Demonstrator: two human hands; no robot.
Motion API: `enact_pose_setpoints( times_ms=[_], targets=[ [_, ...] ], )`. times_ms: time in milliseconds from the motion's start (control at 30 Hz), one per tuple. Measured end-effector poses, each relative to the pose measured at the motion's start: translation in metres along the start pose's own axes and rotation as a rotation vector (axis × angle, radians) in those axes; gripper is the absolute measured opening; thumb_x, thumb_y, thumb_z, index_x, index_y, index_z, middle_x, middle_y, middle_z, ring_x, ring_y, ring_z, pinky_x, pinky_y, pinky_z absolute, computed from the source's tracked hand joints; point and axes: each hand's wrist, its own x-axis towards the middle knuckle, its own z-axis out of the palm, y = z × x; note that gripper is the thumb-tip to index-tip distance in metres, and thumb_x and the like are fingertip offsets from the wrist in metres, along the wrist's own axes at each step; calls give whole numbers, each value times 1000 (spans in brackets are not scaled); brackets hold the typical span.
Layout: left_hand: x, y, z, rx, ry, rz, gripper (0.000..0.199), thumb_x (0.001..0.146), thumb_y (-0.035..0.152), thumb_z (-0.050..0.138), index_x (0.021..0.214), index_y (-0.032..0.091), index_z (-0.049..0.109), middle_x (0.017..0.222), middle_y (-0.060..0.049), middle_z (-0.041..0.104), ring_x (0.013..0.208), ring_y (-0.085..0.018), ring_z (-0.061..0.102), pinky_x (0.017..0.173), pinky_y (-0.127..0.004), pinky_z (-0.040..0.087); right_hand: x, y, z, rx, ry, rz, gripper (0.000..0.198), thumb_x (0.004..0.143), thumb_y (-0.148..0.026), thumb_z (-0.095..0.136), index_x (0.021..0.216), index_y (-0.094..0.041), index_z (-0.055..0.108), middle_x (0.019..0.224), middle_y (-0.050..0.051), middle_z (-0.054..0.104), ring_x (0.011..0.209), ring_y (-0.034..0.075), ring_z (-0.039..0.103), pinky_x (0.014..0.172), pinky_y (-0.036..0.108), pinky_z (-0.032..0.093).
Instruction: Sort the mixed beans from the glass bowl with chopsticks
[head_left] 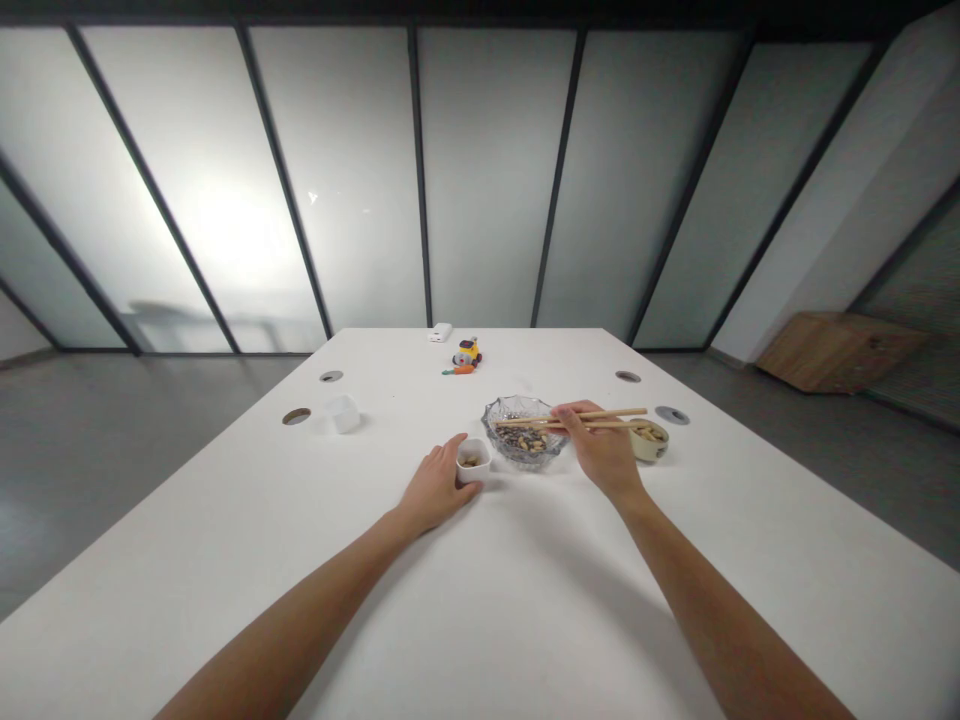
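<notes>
My left hand (436,484) is wrapped round the left side of a small white cup (474,462) on the table, thumb at the front and fingers behind. A few brownish pieces lie in the cup's bottom. In my right hand (596,445) is a pair of chopsticks (611,419), their tips pointing left over a clear glass bowl (526,460). Dark seeds and some tan, nut-like pieces (534,440) fill the bowl's bottom. I cannot tell whether the chopstick tips grip anything. Just right of that hand stands a pale round container (651,445) with light pieces inside, partly hidden.
A translucent white container (343,413) stands to the left on the white table (465,600). Farther back are a yellow toy vehicle (467,352), an orange toy carrot (460,370) and a small white object (440,332). Round cable holes (297,416) open near both sides.
</notes>
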Motion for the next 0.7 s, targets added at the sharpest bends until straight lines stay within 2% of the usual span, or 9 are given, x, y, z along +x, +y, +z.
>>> enact_pose_setpoints(
  times_ms=[100, 200, 500, 700],
  targets=[
    [0, 0, 0, -5, 15, 3, 72, 86, 38, 71, 149, 20, 42, 142, -15, 60, 128, -33, 60, 109, -47, 46, 2, 1, -10, -265, -15, -153, 52, 91, -69, 58, 81, -21, 74, 80, 8, 77, 71, 24, 74, 68, 36, 58],
    [0, 1, 0, 2, 20, 6, 72, 85, 37, 72, 148, 20, 44, 144, -15, 59, 127, -34, 60, 109, -48, 46, 3, 3, -15, -375, -93, -187, 53, 95, -67, 53, 79, -22, 75, 80, 7, 77, 69, 22, 72, 70, 35, 56],
    [0, 2, -1, 19, 9, -1, 71, 85, 35, 71, 148, 19, 43, 140, -15, 62, 125, -34, 61, 107, -48, 48, 0, 2, -10, -377, -154, -116, 46, 95, -60, 55, 78, -22, 76, 82, 7, 78, 77, 24, 72, 74, 34, 55],
    [-1, 3, -1, 23, -2, -8, 72, 86, 37, 71, 149, 17, 42, 141, -16, 61, 126, -35, 60, 107, -48, 47, 0, 3, -13, -334, -145, -108, 48, 94, -63, 57, 78, -22, 76, 81, 7, 78, 73, 22, 72, 73, 35, 55]
  ],
)
